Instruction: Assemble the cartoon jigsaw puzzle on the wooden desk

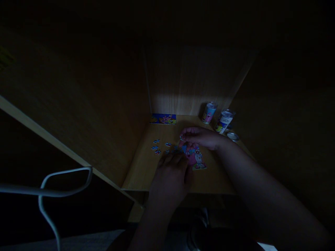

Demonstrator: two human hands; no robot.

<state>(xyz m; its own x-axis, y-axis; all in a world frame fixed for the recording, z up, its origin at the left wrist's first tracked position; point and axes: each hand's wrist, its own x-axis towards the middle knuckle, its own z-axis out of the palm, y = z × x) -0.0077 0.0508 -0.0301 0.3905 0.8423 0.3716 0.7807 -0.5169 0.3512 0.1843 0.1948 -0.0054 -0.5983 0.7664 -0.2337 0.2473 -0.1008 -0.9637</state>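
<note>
A partly joined jigsaw puzzle [199,161] with pink and white cartoon figures lies on the wooden shelf [141,174]. My left hand [171,172] rests over its left side, fingers bent and pointing away from me; the fingertips are hidden in shadow. Just above the puzzle's far edge is my right hand [195,136], its thumb and forefinger pinched on a small puzzle piece [181,138]. Several loose puzzle pieces [157,152] are scattered to the left of the hands. Others lie partly behind my left fingers.
A blue cartoon picture strip [163,119] lies along the back wall. Two cartoon-printed cans, a blue one [208,113] and a white-labelled one [224,122], stand at the back right beside a round lid [232,136]. Side panels enclose the shelf. A white cable [65,193] hangs at left.
</note>
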